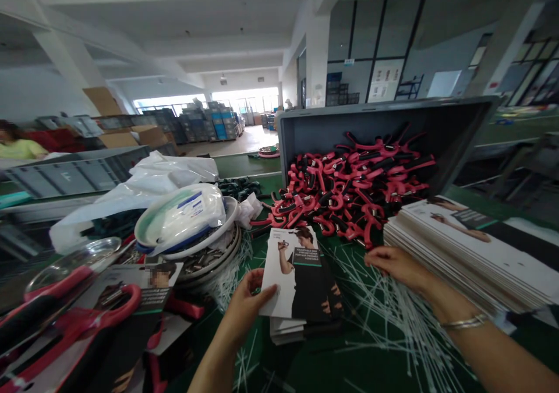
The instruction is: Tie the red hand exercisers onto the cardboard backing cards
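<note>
My left hand point(253, 294) grips the left edge of a printed card point(279, 265), thumb on its face. The card is white and black with a picture of a person, and it lies tilted over a short stack of similar cards point(286, 332). My right hand point(395, 265) has its fingertips pinched together above a loose heap of thin white cable ties point(410, 323); whatever is between those fingertips is too small to make out. Just beyond my hands, many pink-and-black hand tools point(332, 189) spill from a tipped grey crate point(393, 110).
A tall stack of cards point(437, 253) stands at the right. On the left are round trays point(218, 265) of small metal parts, a plastic-wrapped packet point(192, 212) and more pink-and-black tools point(100, 317) on cards. Farther back, a person point(21, 145) sits behind a grey bin point(82, 172).
</note>
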The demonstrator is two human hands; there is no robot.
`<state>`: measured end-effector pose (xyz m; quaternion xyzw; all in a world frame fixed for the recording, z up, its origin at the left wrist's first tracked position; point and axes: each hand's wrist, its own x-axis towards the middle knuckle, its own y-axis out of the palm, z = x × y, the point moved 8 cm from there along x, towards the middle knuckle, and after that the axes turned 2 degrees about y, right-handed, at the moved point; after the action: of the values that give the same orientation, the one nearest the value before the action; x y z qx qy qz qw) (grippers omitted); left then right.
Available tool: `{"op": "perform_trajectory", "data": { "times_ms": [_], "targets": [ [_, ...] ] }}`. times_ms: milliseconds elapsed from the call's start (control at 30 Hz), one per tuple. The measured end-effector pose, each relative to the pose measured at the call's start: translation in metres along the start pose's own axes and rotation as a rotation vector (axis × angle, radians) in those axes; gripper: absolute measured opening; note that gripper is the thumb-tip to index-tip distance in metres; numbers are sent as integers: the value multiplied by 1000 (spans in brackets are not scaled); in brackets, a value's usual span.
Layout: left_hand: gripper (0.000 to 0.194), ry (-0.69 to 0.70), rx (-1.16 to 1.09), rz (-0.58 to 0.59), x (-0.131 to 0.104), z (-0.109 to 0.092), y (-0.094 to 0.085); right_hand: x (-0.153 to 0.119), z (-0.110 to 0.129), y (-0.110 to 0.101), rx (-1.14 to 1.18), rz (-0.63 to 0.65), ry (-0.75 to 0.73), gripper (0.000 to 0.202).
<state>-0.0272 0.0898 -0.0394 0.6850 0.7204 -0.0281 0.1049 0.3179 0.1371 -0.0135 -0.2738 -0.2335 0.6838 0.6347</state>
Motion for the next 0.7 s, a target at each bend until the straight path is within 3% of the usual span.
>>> {"op": "perform_trajectory", "data": {
  "times_ms": [100, 233, 367, 533, 633, 700],
  "targets": [
    [57, -79, -11, 83, -3, 4, 7, -3, 4, -5, 442, -23, 126, 30],
    [67, -101, 11, 152, -9, 4, 11, -1, 28, -11, 741, -86, 126, 35],
    [70, -93, 18, 138, -9, 3, 10, 3, 57, -7, 841, -103, 73, 37],
    [73, -79, 19, 146, -8, 4, 14, 5, 91, 21, 849, 10, 35, 36],
    [69, 39, 146, 44, -6, -2, 5, 6, 105, 38, 881, 73, 36, 36],
    [54, 165, 322, -63, -7, -14, -3, 7, 113, 47, 892, 108, 31, 37]
  ]
}}
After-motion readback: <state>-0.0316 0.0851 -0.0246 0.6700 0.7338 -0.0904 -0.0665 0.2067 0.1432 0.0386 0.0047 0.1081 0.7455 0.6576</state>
